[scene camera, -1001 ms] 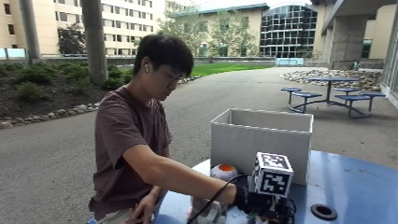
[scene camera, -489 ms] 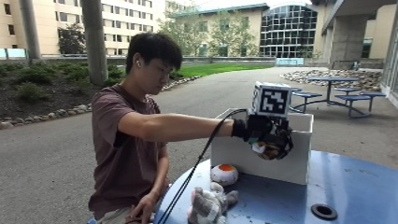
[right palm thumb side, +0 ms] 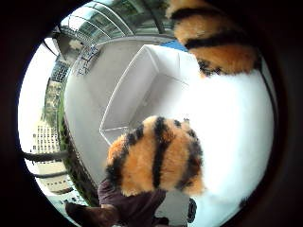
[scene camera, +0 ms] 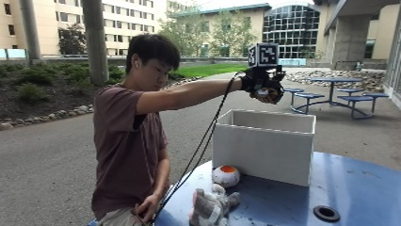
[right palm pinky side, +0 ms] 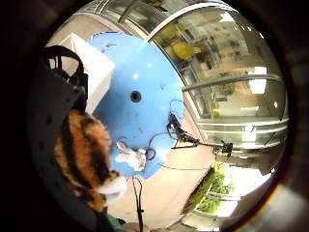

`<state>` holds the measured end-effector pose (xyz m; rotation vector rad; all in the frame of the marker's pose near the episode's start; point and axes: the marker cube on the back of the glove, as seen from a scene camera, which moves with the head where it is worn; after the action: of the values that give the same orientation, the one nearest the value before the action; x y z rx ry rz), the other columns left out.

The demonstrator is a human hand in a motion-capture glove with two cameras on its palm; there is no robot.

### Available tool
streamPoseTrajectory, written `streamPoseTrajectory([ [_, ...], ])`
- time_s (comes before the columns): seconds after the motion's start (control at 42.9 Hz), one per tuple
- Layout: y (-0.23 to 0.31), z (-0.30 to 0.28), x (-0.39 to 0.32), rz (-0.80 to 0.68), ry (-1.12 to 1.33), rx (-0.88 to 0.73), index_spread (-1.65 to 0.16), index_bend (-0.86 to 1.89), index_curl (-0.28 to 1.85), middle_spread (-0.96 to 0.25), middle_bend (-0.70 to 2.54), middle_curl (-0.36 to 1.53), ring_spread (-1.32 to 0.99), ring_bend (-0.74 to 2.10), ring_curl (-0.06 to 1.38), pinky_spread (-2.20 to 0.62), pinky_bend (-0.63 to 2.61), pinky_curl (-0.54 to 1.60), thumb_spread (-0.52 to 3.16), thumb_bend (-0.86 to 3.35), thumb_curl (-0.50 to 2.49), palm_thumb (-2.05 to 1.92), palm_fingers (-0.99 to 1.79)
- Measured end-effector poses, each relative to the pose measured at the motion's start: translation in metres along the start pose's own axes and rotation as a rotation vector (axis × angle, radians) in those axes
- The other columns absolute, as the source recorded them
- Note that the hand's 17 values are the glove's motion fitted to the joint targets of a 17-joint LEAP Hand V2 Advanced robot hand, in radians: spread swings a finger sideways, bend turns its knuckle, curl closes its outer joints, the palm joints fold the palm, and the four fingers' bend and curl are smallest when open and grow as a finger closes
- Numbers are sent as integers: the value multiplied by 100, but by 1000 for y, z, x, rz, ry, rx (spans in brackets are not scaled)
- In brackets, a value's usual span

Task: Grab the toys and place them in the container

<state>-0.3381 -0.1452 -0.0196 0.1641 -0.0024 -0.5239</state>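
I had the hand [scene camera: 266, 87] curled round the tiger [right palm thumb side: 158, 156] above the box [scene camera: 263, 146]; best lowered inside before releasing.

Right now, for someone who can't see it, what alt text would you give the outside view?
A person at a blue table holds their gloved right hand high above an open white container, its grip closed on a small tiger-striped toy. A round orange-and-white toy and a grey plush toy lie on the table beside the container.
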Motion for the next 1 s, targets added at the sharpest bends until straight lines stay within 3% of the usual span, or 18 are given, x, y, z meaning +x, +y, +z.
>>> streamPoseTrajectory([
  [0.256, -45, 25, -80, -93, 58, -71, -17, 118, 104, -31, 117, 89, -46, 124, 60, -27, 101, 43, 75, 12, 93, 65, 66],
  [0.326, -60, 39, -94, -76, 52, -159, -18, 116, 105, -32, 116, 89, -46, 125, 61, -26, 102, 43, 74, 11, 94, 64, 62],
  [0.349, -62, 44, -95, -72, 46, -198, -18, 112, 105, -33, 88, 83, -46, 127, 61, -25, 112, 46, 81, 13, 92, 66, 36],
  [0.373, -62, 49, -91, -69, 39, -239, -18, 112, 107, -32, 109, 89, -45, 126, 62, -25, 106, 46, 77, 8, 92, 62, 48],
  [0.396, -61, 54, -86, -64, 30, -280, -18, 108, 106, -32, 108, 88, -45, 126, 62, -24, 106, 45, 78, 7, 91, 60, 45],
  [0.419, -60, 58, -81, -59, 21, -315, -19, 89, 99, -31, 93, 82, -42, 111, 57, -19, 109, 46, 93, 0, 85, 46, 0],
  [0.442, -61, 61, -80, -56, 13, -343, -18, 77, 99, -28, 84, 81, -37, 109, 61, -16, 118, 52, 97, -1, 82, 43, -27],
  [0.466, -63, 62, -84, -54, 7, -362, -18, 59, 94, -25, 71, 76, -32, 103, 60, -14, 126, 53, 100, -4, 80, 39, -49],
  [0.489, -67, 62, -92, -54, 4, -374, -18, 52, 91, -23, 66, 74, -30, 99, 58, -12, 127, 51, 103, -4, 78, 37, -46],
  [0.512, -71, 61, -100, -51, 2, -381, -17, 32, 82, -15, 49, 68, -24, 86, 53, -9, 136, 52, 104, -7, 74, 31, -78],
  [0.652, -67, 52, -75, 123, -18, -366, -16, 2, 57, -1, 15, 54, -10, 55, 41, 0, 128, 47, 112, -5, 64, 19, -61],
  [0.722, -53, 45, -54, 33, -2, -344, -15, 0, 49, 3, 10, 49, -6, 46, 37, 3, 123, 45, 115, -4, 60, 16, -55],
  [0.815, -35, 35, -12, 182, -71, -333, -14, 3, 42, 6, 8, 44, -1, 38, 34, 5, 115, 42, 121, -2, 56, 15, -48],
  [1.001, 34, 34, 69, 254, -33, -378, -13, 3, 33, 8, 9, 36, 3, 29, 32, 7, 106, 38, 129, -1, 50, 14, -40],
])
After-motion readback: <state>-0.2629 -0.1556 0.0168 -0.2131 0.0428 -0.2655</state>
